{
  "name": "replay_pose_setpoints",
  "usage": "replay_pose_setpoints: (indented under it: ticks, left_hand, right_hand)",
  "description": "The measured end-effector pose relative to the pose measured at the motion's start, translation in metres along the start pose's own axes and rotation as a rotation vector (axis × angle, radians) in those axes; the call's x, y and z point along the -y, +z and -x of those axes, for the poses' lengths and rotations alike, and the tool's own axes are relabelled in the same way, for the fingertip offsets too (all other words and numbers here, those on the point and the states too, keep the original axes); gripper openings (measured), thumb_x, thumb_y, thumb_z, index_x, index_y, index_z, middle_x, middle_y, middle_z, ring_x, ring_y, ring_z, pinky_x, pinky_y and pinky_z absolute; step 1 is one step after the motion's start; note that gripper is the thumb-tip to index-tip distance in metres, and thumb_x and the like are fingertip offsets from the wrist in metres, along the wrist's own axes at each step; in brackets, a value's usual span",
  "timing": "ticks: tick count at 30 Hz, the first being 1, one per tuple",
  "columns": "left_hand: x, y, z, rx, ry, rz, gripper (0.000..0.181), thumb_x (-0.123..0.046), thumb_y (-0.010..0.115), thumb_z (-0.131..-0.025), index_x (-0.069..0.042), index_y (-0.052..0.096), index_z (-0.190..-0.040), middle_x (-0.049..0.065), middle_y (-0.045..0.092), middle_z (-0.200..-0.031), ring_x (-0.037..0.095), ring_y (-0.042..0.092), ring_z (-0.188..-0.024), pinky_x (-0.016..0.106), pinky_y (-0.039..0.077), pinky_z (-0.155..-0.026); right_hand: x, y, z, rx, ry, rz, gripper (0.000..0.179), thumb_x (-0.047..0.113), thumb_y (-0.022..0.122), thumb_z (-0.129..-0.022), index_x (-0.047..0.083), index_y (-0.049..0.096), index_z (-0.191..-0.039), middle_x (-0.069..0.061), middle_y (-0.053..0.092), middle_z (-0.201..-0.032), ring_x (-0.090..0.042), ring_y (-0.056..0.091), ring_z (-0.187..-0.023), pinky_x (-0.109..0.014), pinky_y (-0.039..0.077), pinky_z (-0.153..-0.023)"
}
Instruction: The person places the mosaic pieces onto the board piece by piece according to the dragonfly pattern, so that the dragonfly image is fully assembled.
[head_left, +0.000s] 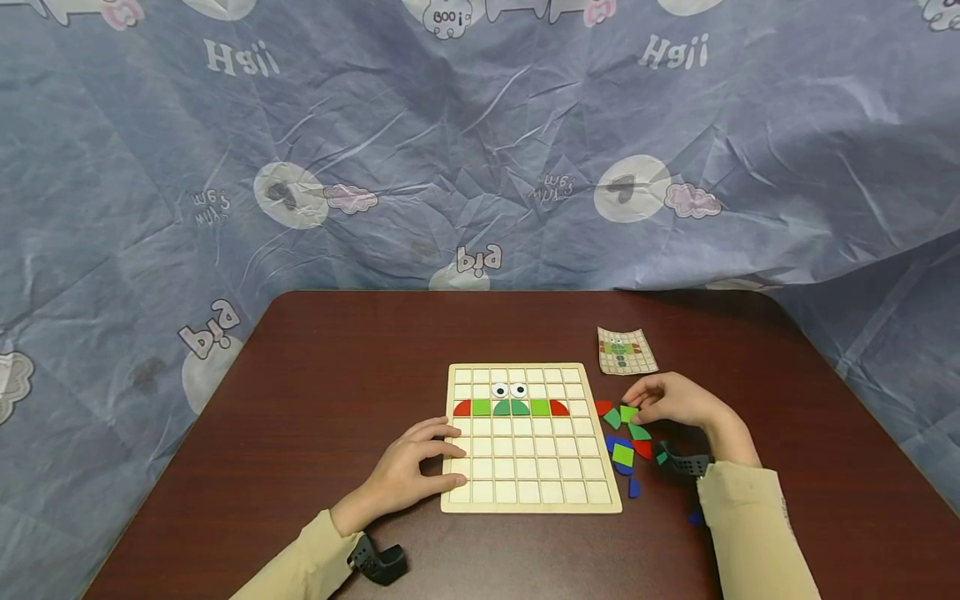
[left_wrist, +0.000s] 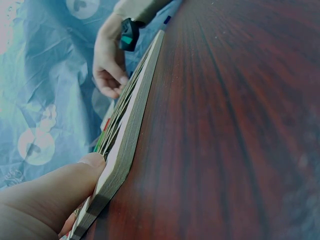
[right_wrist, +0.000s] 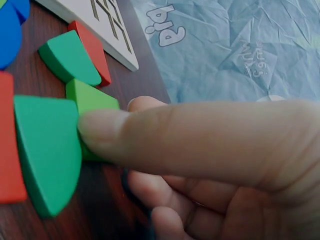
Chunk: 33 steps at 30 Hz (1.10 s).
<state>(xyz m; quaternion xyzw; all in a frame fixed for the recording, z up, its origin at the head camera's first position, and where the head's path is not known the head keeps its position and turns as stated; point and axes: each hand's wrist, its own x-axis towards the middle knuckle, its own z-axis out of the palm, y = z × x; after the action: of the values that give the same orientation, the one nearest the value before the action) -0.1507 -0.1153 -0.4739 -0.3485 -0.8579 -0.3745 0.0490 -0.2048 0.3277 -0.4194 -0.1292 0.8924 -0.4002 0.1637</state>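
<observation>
Pinching the light green square (right_wrist: 86, 94) with your right hand (head_left: 678, 402), between the grid board (head_left: 527, 447) and the worktop's (head_left: 360, 358) right edge.
Your left hand (head_left: 411, 467), fingers spread, rests on the board's left edge; better lift straight, so the neighbouring green piece (right_wrist: 47, 145) is not pushed.

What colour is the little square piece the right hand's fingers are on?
Light green. The square piece shows best in the right wrist view.

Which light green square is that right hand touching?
The loose square against the right thumb; the other loose one lies among blue pieces, and two more sit on the board.
</observation>
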Motion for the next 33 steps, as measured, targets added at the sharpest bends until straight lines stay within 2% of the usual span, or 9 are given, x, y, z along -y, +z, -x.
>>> replay_pose_setpoints:
  ticks: [7,12,19,23,26,33]
  left_hand:
    - [0.000,0.001,0.000,0.001,0.001,-0.003,0.031,-0.045,0.071,-0.081,-0.024,0.071,-0.103,-0.007,0.055,-0.126,0.018,0.038,-0.131,0.044,0.041,-0.100]
    - [0.001,0.001,0.000,0.002,0.001,0.001,0.031,-0.046,0.070,-0.082,-0.025,0.071,-0.104,-0.007,0.055,-0.126,0.017,0.038,-0.131,0.044,0.041,-0.100]
    - [0.000,0.000,0.000,-0.003,0.005,0.007,0.030,-0.044,0.071,-0.081,-0.023,0.071,-0.103,-0.004,0.056,-0.125,0.020,0.039,-0.131,0.046,0.041,-0.099]
    - [0.000,-0.001,0.000,0.002,-0.003,0.006,0.031,-0.044,0.071,-0.081,-0.023,0.071,-0.104,-0.005,0.056,-0.126,0.020,0.038,-0.131,0.045,0.040,-0.100]
    - [0.000,0.000,0.000,0.004,-0.004,0.001,0.031,-0.044,0.071,-0.081,-0.023,0.071,-0.104,-0.005,0.056,-0.126,0.020,0.038,-0.131,0.045,0.040,-0.101]
    - [0.000,0.000,0.000,0.004,-0.005,0.001,0.031,-0.044,0.071,-0.081,-0.023,0.071,-0.103,-0.005,0.056,-0.125,0.021,0.039,-0.131,0.045,0.040,-0.101]
  right_hand:
    - [0.009,0.003,0.000,0.019,-0.013,-0.020,0.029,0.007,0.076,-0.075,-0.003,0.065,-0.099,-0.009,0.062,-0.089,-0.021,0.057,-0.081,-0.032,0.052,-0.070]
    - [0.014,0.002,-0.003,-0.039,-0.013,-0.038,0.025,0.006,0.075,-0.076,-0.002,0.064,-0.096,-0.010,0.061,-0.086,-0.022,0.056,-0.075,-0.032,0.052,-0.066]
    - [0.033,0.010,-0.013,-0.109,-0.066,-0.080,0.028,0.016,0.078,-0.078,-0.001,0.065,-0.096,-0.011,0.065,-0.092,-0.022,0.065,-0.081,-0.031,0.055,-0.072]
    - [0.049,0.020,-0.019,-0.078,-0.119,-0.153,0.027,0.015,0.076,-0.080,-0.002,0.064,-0.097,-0.013,0.066,-0.092,-0.023,0.067,-0.082,-0.032,0.056,-0.074]
    - [0.059,0.029,-0.023,-0.043,-0.147,-0.170,0.022,0.012,0.075,-0.081,-0.001,0.065,-0.096,-0.013,0.067,-0.093,-0.022,0.067,-0.084,-0.032,0.056,-0.074]
    - [0.074,0.047,-0.028,-0.020,-0.120,-0.157,0.020,0.014,0.072,-0.084,0.001,0.068,-0.098,-0.011,0.070,-0.095,-0.026,0.067,-0.087,-0.037,0.055,-0.077]
